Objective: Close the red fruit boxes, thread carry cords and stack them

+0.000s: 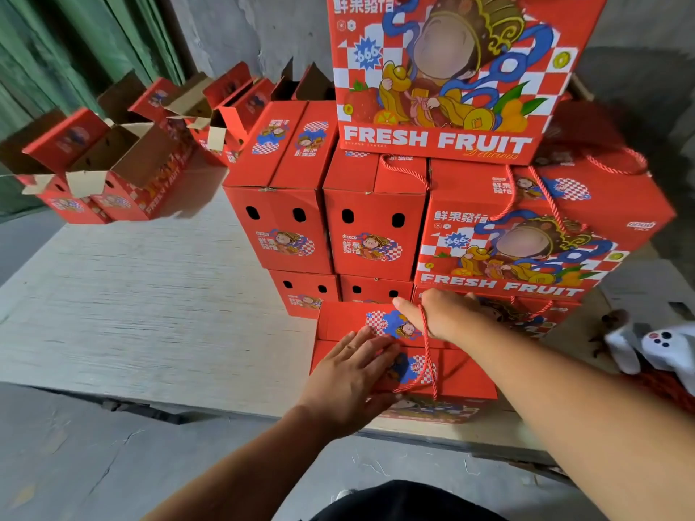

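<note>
Nearest me, my left hand [351,364] lies flat with straight fingers on the top flaps of the red box [466,374] at the near edge of the board, pressing them down and holding nothing. At about one o'clock from it, my right hand [438,314] has the red carry cord [427,355] looped over it; the cord runs down from the hand to the box top, but I cannot tell whether my fingers curl round it or it only hangs across them, as they are hidden behind the hand. This box touches the stack [376,235] at its twelve o'clock, where closed boxes stand in tiers, some with cords already fitted. Open boxes [113,171] wait well apart at ten o'clock, flaps up. White gloves [647,347] lie at three o'clock. My worry is that if I lift on the cord while my flat hand eases off, the flaps may spring open, or a cord end may pull back through its hole. The box sits close to the board's near edge [188,408], so a hard tug toward me could drag it off. The top box [451,80] looks tilted, and a knock could topple it.
</note>
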The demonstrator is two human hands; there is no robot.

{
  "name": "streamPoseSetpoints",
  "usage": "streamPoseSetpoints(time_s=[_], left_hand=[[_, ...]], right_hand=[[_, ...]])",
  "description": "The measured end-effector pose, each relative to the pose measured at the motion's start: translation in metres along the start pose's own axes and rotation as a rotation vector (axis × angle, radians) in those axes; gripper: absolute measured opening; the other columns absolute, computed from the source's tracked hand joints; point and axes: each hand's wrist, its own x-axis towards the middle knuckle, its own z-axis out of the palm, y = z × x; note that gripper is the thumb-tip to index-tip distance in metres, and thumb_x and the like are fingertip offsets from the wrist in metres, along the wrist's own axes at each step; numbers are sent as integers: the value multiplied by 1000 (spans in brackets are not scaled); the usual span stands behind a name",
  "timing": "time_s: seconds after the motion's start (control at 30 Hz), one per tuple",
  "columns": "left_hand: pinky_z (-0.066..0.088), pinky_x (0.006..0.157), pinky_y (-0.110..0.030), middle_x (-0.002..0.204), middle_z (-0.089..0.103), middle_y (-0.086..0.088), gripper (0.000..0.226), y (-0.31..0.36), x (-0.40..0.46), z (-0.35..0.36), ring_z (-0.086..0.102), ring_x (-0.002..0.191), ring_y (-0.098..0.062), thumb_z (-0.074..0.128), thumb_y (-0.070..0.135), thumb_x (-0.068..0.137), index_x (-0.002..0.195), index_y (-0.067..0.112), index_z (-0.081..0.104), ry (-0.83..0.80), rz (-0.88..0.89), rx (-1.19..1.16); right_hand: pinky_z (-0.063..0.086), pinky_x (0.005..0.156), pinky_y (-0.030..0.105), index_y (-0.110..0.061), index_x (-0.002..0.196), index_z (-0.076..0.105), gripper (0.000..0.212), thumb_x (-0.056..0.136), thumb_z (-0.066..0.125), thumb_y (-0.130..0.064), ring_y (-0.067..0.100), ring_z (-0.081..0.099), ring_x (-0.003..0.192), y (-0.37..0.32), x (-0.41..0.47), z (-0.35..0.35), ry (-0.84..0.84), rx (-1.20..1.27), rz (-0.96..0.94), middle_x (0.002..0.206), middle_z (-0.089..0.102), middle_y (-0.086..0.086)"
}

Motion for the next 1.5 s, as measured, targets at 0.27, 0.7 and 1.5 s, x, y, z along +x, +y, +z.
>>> streamPoseSetpoints(time_s=[0.27, 0.7, 1.5], left_hand=[[54, 81, -35, 110, 70, 5, 28, -1, 5, -11, 66, 98, -17, 43, 39, 109, 109, 22, 66, 260, -248, -486], [44, 59, -20, 68, 46, 16, 39, 30, 35, -62, 41, 62, -3, 58, 6, 98, 77, 35, 45, 176, -319, -1113], [42, 109, -46, 146, 56, 2, 44, -2, -5, -11, 48, 132, -32, 41, 50, 96, 119, 22, 67, 207, -451, -252]], right_hand=[[39, 51, 16, -12, 89, 66, 27, 91, 52, 11, 2, 49, 59, -9, -20, 4, 92, 1098, -195, 79, 47, 4], [32, 79, 36, -32, 104, 43, 37, 88, 58, -61, 21, 38, 104, 19, -34, 7, 127, 176, -166, 110, 40, -4], [50, 54, 24, -36, 82, 52, 33, 98, 63, -10, 0, 61, 66, -17, -33, -12, 205, 589, -315, 74, 66, -16]])
